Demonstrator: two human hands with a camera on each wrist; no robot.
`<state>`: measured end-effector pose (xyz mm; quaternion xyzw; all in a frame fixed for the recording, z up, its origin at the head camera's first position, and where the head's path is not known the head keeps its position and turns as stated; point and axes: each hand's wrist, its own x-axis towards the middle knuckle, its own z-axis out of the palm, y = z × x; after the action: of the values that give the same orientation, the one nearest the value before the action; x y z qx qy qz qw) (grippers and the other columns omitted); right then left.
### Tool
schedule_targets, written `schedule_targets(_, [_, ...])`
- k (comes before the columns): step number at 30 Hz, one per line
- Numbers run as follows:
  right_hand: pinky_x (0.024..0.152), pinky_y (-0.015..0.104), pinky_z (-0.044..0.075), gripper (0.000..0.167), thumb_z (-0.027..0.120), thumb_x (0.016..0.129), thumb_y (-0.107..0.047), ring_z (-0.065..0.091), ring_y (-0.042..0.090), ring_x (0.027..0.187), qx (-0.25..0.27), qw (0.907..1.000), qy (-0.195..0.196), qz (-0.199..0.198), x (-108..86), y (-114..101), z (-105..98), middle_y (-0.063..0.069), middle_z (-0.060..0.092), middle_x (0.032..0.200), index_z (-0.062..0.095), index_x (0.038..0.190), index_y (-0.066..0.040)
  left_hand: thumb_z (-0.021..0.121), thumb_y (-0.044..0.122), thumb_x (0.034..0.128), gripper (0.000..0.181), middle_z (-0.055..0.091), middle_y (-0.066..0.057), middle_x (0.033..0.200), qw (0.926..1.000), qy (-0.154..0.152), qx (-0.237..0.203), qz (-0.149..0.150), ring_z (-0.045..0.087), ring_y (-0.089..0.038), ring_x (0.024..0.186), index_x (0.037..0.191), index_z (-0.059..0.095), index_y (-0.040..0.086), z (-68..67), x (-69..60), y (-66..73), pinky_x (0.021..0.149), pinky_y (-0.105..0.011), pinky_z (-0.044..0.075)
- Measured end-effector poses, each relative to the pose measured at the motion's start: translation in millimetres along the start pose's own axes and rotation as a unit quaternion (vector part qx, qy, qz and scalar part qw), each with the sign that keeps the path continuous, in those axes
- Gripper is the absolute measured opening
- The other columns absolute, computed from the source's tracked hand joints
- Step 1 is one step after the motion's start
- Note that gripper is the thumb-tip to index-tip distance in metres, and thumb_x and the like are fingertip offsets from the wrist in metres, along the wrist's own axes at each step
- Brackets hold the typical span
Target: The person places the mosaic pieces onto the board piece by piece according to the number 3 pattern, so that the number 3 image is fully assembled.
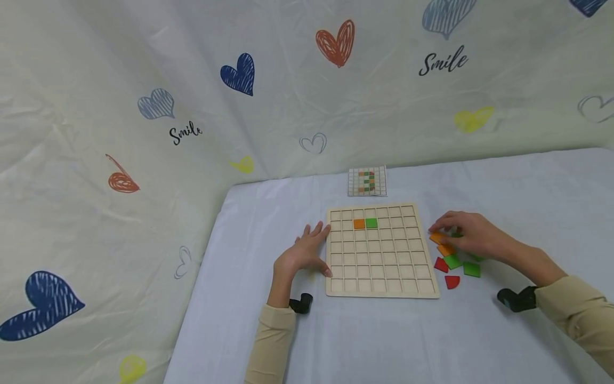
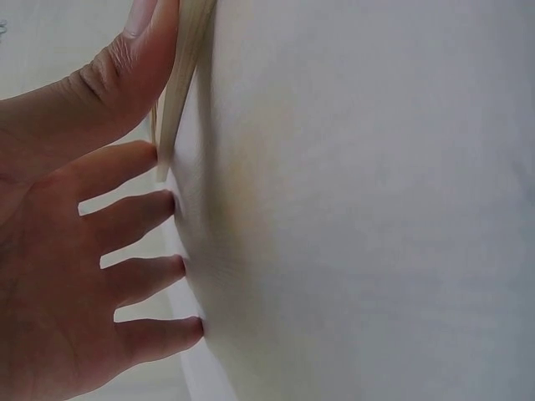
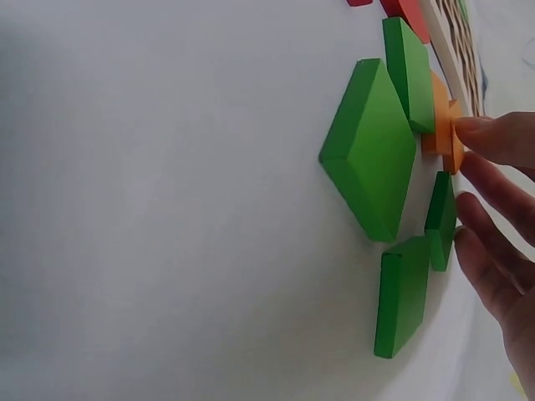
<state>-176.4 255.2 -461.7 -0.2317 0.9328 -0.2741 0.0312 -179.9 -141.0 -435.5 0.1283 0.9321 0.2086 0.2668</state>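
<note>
A wooden grid board (image 1: pixel 381 258) lies on the white cloth, holding an orange square tile (image 1: pixel 359 224) and a green square tile (image 1: pixel 371 223) side by side in an upper row. My left hand (image 1: pixel 302 253) rests at the board's left edge with fingers spread; in the left wrist view, the thumb (image 2: pixel 125 79) touches the rim. To the right of the board, my right hand (image 1: pixel 472 233) pinches an orange tile (image 1: pixel 436 238) between thumb and fingers. Beside it lie another orange tile (image 1: pixel 446 250), several green tiles (image 3: pixel 372 154) and red rounded tiles (image 1: pixel 452 281).
Behind the board, a small printed card (image 1: pixel 367 181) with a coloured grid pattern lies near the table's back edge. A backdrop cloth (image 1: pixel 283 106) with hearts hangs behind and at the left. Black wrist cameras (image 1: pixel 517 299) sit at both cuffs.
</note>
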Motion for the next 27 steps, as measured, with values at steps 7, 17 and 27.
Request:
schedule_targets(7, [0.072, 0.026, 0.057, 0.024, 0.083, 0.082, -0.005, 0.065, 0.022, 0.092, -0.012, 0.9998, 0.018, 0.000, -7.6, 1.7, -2.1, 0.004, 0.075, 0.104, 0.079, 0.105, -0.007, 0.095, 0.020, 0.0716, 0.121, 0.008, -0.004, 0.174, 1.0000, 0.000, 0.002, -0.005, -0.002, -0.034, 0.161, 0.166, 0.020, 0.020, 1.4, 1.8, 0.2, 0.129, -0.057, 0.010])
schedule_targets(17, [0.073, 0.030, 0.056, 0.026, 0.087, 0.078, -0.007, 0.065, 0.024, 0.093, -0.014, 0.9994, 0.030, 0.010, -16.7, 1.6, -1.5, 0.002, 0.074, 0.101, 0.079, 0.103, -0.007, 0.096, 0.022, 0.0714, 0.121, 0.009, -0.005, 0.174, 0.9999, 0.004, 0.012, 0.001, -0.001, -0.035, 0.161, 0.166, 0.021, 0.019, 2.8, 4.0, -4.5, 0.128, -0.058, 0.012])
schedule_targets(27, [0.067, 0.021, 0.052, 0.021, 0.089, 0.079, -0.018, 0.054, 0.002, 0.080, 0.030, 0.9993, -0.020, 0.014, -30.2, -10.5, 3.0, -0.014, 0.067, 0.089, 0.079, 0.098, -0.016, 0.095, 0.022, 0.0718, 0.120, 0.008, -0.005, 0.174, 0.9999, 0.002, 0.013, 0.003, -0.002, -0.036, 0.161, 0.166, 0.021, 0.019, 2.8, 4.8, -3.2, 0.128, -0.059, 0.012])
